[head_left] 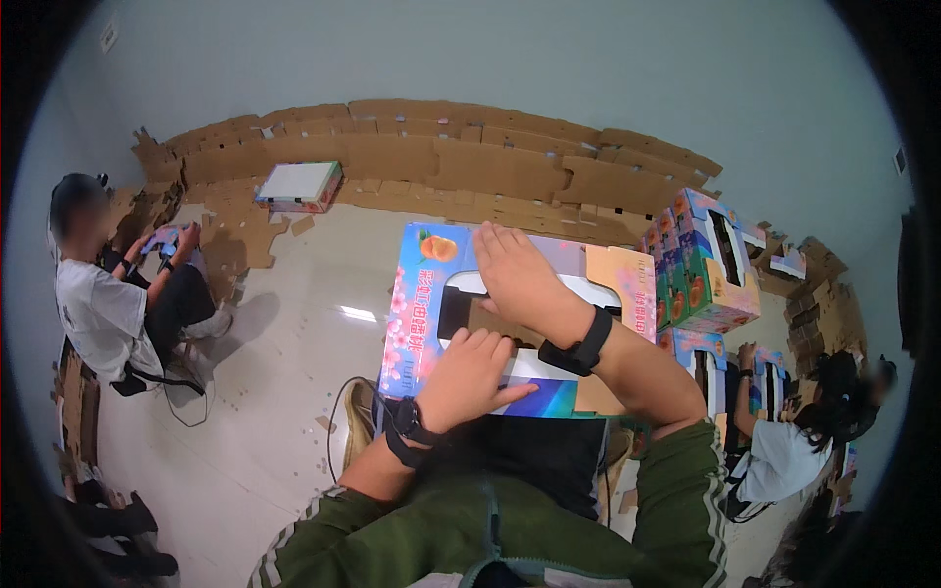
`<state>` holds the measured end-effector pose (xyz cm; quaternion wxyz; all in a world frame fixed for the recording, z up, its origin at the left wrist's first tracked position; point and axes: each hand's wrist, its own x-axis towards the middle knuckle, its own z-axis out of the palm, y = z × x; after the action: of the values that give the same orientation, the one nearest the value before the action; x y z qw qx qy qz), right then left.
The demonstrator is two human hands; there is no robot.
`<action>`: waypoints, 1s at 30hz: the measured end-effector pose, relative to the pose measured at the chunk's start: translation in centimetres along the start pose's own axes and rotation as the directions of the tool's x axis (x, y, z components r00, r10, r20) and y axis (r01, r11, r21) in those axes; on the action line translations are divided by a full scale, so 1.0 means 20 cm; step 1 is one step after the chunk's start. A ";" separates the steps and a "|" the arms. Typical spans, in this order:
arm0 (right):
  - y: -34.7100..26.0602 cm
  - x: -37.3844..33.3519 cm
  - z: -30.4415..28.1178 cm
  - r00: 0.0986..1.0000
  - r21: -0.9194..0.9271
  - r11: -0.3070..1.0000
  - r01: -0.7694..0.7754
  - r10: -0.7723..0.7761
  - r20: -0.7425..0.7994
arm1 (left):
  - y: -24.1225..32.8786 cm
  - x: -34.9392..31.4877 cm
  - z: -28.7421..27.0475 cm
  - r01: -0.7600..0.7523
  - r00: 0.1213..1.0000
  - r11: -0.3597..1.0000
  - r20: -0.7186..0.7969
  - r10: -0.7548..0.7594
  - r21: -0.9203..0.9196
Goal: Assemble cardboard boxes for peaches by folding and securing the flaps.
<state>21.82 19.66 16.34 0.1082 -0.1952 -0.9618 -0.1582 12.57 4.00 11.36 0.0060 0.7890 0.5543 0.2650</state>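
Note:
A colourful fruit carton [407, 284] with peach pictures and pink blossoms stands in front of me. Its top has a dark rectangular opening [456, 312] with a pale border. My right hand [518, 277] lies flat across the far part of the top, fingers stretched toward the far edge. Nearer to me, my left hand [469, 380] rests on the near part of the top, its thumb spread and fingertips by the opening. Neither hand grasps anything. My wrists partly cover the carton, and its inside is mostly hidden.
Finished-looking cartons [720, 260] are stacked at my right. Another carton [299, 186] sits far left by flattened cardboard [490, 157] along the wall. A person [118, 304] crouches at left holding a colourful piece; another person [784, 461] works at right. A cable [333, 431] lies near my shoe.

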 end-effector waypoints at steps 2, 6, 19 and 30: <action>0.03 0.05 0.02 0.998 0.031 1.000 -0.005 0.002 0.064 | -0.01 0.00 0.00 -0.009 1.000 1.000 -0.009 0.009 0.012; 0.06 0.03 0.10 0.999 0.009 0.999 -0.033 0.032 0.025 | 0.00 0.01 -0.01 -0.012 1.000 0.999 0.019 0.011 0.040; 0.09 0.06 0.12 0.995 0.025 0.995 -0.099 0.099 0.005 | -0.02 0.02 -0.03 -0.052 0.999 0.996 0.020 0.051 0.078; 0.03 -0.64 -0.89 0.691 0.344 0.872 0.349 0.009 -0.723 | -0.01 -0.01 -0.04 0.001 0.999 1.000 0.033 -0.001 0.014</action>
<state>36.24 9.63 29.50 0.4937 0.0043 -0.8696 0.0000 12.07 3.63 11.91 0.0096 0.7930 0.5564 0.2481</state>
